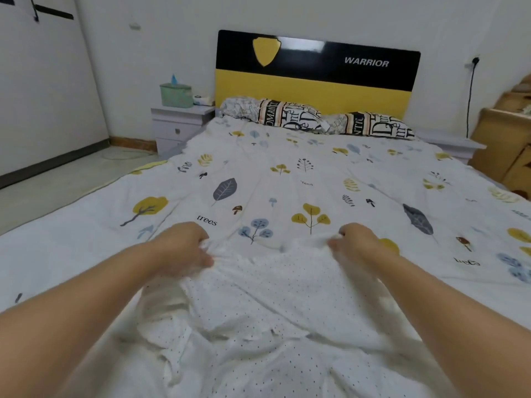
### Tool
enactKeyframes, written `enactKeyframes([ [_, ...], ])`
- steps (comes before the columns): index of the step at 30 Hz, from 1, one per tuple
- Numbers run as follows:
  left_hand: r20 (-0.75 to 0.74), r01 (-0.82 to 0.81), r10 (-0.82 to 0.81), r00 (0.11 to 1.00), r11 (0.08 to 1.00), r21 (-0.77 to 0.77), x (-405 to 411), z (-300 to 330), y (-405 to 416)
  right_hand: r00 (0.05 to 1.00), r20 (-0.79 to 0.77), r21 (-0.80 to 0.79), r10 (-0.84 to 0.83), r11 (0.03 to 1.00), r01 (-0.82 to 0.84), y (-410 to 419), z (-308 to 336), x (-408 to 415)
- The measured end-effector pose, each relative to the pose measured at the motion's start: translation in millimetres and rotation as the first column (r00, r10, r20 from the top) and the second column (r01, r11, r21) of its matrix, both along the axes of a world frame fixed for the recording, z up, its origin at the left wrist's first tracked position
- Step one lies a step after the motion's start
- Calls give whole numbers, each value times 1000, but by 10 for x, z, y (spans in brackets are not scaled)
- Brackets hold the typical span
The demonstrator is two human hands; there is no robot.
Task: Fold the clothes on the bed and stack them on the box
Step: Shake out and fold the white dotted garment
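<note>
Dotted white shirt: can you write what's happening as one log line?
stage: spreading before fold | left hand: grips dotted white garment far edge | right hand: grips same edge | garment: rumpled on bed | box: unseen

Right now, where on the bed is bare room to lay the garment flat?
Open quilt runs from both hands up to the pillows, and out to either side of the arms. Crowded only near the camera, where the left hand and right hand pinch the crumpled dotted white garment.
</note>
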State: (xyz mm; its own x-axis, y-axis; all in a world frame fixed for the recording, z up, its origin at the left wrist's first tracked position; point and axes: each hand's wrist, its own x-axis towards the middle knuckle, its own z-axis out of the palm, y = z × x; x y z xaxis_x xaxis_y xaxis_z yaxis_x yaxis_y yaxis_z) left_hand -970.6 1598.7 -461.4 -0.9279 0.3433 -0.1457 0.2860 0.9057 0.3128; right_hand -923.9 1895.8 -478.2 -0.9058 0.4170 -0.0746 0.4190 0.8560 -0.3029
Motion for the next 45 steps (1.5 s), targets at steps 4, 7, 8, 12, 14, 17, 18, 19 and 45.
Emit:
enactKeyframes([
  [4,-321,-131,169,932,982,135,-309,136,-2,799,-298,-491,-523,801,341,595,352,22],
  [7,-400,-192,304,864,936,296,-396,93,136,612,-244,-864,-752,455,215,815,451,38],
  [8,-375,-216,341,862,916,337,-395,64,200,604,-239,-884,-761,427,189,867,446,14],
  [12,-375,-194,325,868,918,347,-159,-7,468,769,-328,-502,-549,790,351,664,313,107],
  [14,-388,-72,179,904,958,277,122,-85,652,910,-328,-168,-254,964,208,386,130,294],
  [17,-216,156,-140,966,986,59,589,-376,861,996,-16,145,88,986,-85,-48,-238,621],
  [18,-146,221,-224,964,975,-34,700,-505,895,989,86,194,121,972,-135,-118,-363,706],
  [19,-101,276,-287,953,954,-114,772,-680,901,978,168,212,124,964,-159,-164,-463,768],
  [45,143,126,-111,983,987,-100,2007,-346,585,891,426,-46,-159,979,197,147,-120,2437],
])
